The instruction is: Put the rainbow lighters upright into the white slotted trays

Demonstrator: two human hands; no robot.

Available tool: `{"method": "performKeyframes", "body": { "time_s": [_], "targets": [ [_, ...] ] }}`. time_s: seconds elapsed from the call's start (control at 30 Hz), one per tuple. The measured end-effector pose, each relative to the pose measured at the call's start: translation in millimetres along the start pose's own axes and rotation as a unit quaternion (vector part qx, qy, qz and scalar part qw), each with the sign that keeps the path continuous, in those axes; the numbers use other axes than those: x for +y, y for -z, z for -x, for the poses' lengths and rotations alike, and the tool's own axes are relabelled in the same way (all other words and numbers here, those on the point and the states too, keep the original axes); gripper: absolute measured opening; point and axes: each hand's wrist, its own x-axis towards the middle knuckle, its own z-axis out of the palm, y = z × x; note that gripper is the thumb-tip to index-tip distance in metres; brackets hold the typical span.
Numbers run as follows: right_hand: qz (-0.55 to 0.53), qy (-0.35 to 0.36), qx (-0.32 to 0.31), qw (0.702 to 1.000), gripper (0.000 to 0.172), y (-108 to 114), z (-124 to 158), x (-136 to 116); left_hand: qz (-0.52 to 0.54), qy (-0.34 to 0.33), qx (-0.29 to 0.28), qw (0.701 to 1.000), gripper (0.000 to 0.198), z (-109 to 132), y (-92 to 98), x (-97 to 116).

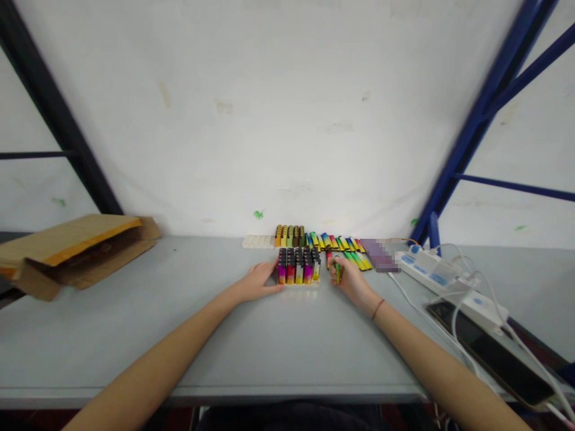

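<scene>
Several lighters with black tops and purple, red and yellow bodies stand upright in rows in a pale tray. My left hand holds this tray at its left side, the thumb by the front corner and the other fingers partly hidden behind. Just right of the tray, my right hand is closed around a green-yellow lighter, held roughly upright and apart from the tray. Behind my right hand, loose colourful lighters lie on the table, and one red lighter lies near its fingers.
Against the wall stand another group of upright lighters and a white holed tray. On the right are a purple flat item, a power strip, cables and a phone. An open cardboard box sits left.
</scene>
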Motion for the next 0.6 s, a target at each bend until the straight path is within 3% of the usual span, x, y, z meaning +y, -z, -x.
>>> {"method": "performKeyframes", "body": {
  "time_s": [0.33, 0.5, 0.6],
  "targets": [
    [0.004, -0.005, -0.011, 1.000, 0.022, 4.3, -0.2, -2.5, -0.001, -0.005, 0.001, 1.000, 0.067, -0.8, -1.3, -1.6],
    [0.024, 0.001, 0.031, 0.999, 0.020, 2.7, -0.5, -1.4, -0.002, 0.003, -0.001, 1.000, 0.068, -0.9, -1.9, -2.0],
    [0.069, 0.023, 0.048, 0.996, 0.028, 1.1, 1.9, 1.4, -0.004, 0.002, 0.002, 1.000, 0.069, -0.9, -2.3, -2.4]
  ]
}}
